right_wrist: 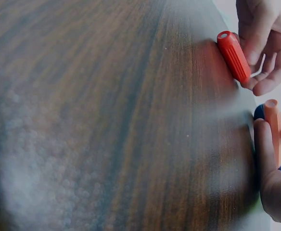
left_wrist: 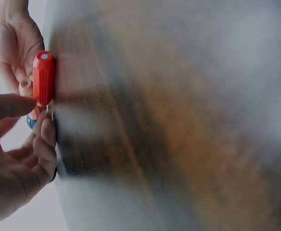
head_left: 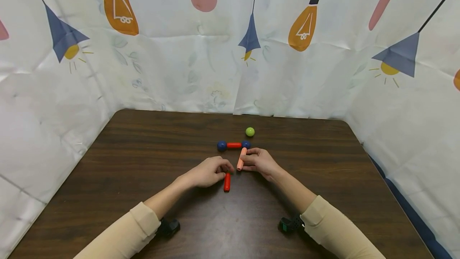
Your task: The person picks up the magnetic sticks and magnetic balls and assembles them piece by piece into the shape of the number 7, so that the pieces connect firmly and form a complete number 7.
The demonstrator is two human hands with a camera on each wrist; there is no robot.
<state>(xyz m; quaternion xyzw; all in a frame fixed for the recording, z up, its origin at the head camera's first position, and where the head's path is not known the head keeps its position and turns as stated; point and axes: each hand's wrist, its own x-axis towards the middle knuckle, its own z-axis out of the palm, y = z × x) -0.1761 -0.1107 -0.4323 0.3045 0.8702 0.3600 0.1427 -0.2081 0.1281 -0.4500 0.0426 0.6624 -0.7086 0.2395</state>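
Note:
In the head view, my left hand (head_left: pixel 212 171) pinches the far end of a short red magnetic rod (head_left: pixel 227 183), whose near end points toward me. My right hand (head_left: pixel 261 163) holds an orange magnetic rod (head_left: pixel 241 160) between thumb and fingers, tilted. The orange rod's far end meets or overlaps a blue ball (head_left: pixel 246 144); contact is unclear. A second red rod (head_left: pixel 234 145) lies between that ball and another blue ball (head_left: pixel 221 146). In the right wrist view, the ribbed red rod (right_wrist: pixel 234 57) shows a metal dot on its end. My left fingertips are partly hidden.
A green ball (head_left: pixel 250 132) sits beyond the blue balls on the dark wooden table (head_left: pixel 143 143). A patterned white curtain (head_left: pixel 172 71) closes off the back and both sides. Black wrist devices (head_left: pixel 169 227) show under the sleeves.

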